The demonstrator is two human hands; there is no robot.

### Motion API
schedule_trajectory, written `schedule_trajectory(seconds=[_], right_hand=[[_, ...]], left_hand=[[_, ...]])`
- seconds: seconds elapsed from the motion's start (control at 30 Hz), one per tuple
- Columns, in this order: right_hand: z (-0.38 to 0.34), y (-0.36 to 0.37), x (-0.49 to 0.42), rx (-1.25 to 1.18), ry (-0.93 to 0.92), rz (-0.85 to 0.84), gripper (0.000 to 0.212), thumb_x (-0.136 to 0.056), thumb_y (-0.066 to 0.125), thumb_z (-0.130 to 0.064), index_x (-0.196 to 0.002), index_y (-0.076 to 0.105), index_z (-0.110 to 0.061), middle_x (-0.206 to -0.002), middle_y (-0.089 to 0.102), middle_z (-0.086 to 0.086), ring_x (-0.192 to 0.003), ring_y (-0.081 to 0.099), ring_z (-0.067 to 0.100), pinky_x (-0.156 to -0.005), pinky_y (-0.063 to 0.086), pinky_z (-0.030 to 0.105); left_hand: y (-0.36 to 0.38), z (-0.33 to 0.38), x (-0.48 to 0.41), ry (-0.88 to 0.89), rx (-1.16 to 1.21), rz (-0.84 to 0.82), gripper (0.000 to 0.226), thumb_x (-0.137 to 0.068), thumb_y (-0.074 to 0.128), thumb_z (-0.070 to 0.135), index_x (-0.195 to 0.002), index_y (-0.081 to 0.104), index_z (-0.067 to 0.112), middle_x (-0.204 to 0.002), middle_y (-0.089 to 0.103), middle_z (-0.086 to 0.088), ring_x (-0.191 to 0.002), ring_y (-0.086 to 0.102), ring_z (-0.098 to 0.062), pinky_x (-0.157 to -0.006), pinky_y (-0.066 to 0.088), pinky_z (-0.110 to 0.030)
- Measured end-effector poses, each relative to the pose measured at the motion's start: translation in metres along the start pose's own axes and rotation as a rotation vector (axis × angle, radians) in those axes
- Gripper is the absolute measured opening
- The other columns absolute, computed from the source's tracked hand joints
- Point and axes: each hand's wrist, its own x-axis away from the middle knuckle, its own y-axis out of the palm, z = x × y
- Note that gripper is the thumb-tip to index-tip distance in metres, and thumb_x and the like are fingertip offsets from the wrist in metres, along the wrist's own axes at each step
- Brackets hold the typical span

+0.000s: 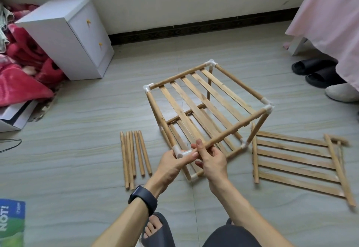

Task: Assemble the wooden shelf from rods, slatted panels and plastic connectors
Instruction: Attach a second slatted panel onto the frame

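Observation:
A part-built wooden shelf (204,99) stands on the floor, with two slatted levels joined by white plastic connectors. My left hand (174,164) grips the near-left corner connector (179,152) of the upper level. My right hand (210,159) pinches the near end of the upper level's front rod (233,128) right beside that connector. Several loose rods (134,155) lie in a row on the floor to the left. A spare slatted panel (299,165) lies flat to the right.
A white two-drawer cabinet (66,36) stands at the back left beside red bedding (21,71). Black slippers (314,71) and a white shoe (342,92) sit at the right under pink cloth (330,17). My foot in a slipper (155,229) is near the bottom.

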Motion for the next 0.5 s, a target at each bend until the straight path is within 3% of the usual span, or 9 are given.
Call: schedule_trajectory(seconds=[0.07, 0.17, 0.3, 0.4, 0.5], right_hand=[[-0.001, 0.002, -0.004, -0.008, 0.004, -0.006, 0.049, -0.08, 0.075, -0.059, -0.1, 0.077, -0.015, -0.095, 0.079, 0.0, -0.093, 0.076, 0.016, -0.073, 0.057, 0.027], [0.001, 0.004, -0.008, 0.0, -0.008, -0.032, 0.045, -0.083, 0.075, -0.056, -0.098, 0.077, -0.014, -0.091, 0.079, 0.004, -0.087, 0.077, 0.021, -0.068, 0.058, 0.025], [0.007, 0.004, -0.009, -0.005, -0.018, -0.043, 0.044, -0.084, 0.075, -0.052, -0.099, 0.076, -0.011, -0.091, 0.078, 0.006, -0.089, 0.076, 0.023, -0.07, 0.059, 0.027], [0.009, 0.006, -0.01, -0.014, -0.03, -0.029, 0.048, -0.082, 0.074, -0.051, -0.102, 0.074, -0.007, -0.097, 0.079, 0.003, -0.091, 0.076, 0.021, -0.07, 0.058, 0.023], [0.012, 0.007, -0.011, 0.027, -0.044, -0.011, 0.046, -0.085, 0.072, -0.053, -0.102, 0.073, -0.01, -0.1, 0.079, -0.002, -0.089, 0.076, 0.018, -0.072, 0.059, 0.025]], left_hand=[[0.004, 0.002, 0.002, 0.02, -0.014, -0.022, 0.038, -0.082, 0.077, 0.055, -0.094, 0.08, 0.019, -0.086, 0.076, 0.002, -0.083, 0.068, 0.0, -0.071, 0.05, -0.014], [0.007, 0.003, 0.004, -0.019, 0.011, 0.006, 0.043, -0.087, 0.053, 0.065, -0.092, 0.081, 0.032, -0.096, 0.076, 0.003, -0.085, 0.067, -0.003, -0.086, 0.05, -0.033], [0.012, -0.002, 0.004, -0.038, 0.001, 0.082, 0.046, -0.091, 0.039, 0.062, -0.075, 0.077, 0.042, -0.088, 0.076, 0.014, -0.095, 0.066, -0.007, -0.085, 0.041, -0.03], [0.015, -0.011, 0.001, -0.04, -0.023, 0.088, 0.051, -0.105, 0.037, 0.052, -0.084, 0.078, 0.03, -0.101, 0.075, 0.007, -0.106, 0.06, -0.007, -0.086, 0.038, -0.025], [0.016, -0.017, -0.005, -0.039, -0.038, 0.085, 0.05, -0.106, 0.033, 0.049, -0.099, 0.073, 0.021, -0.109, 0.071, 0.0, -0.105, 0.058, -0.004, -0.089, 0.039, -0.027]])
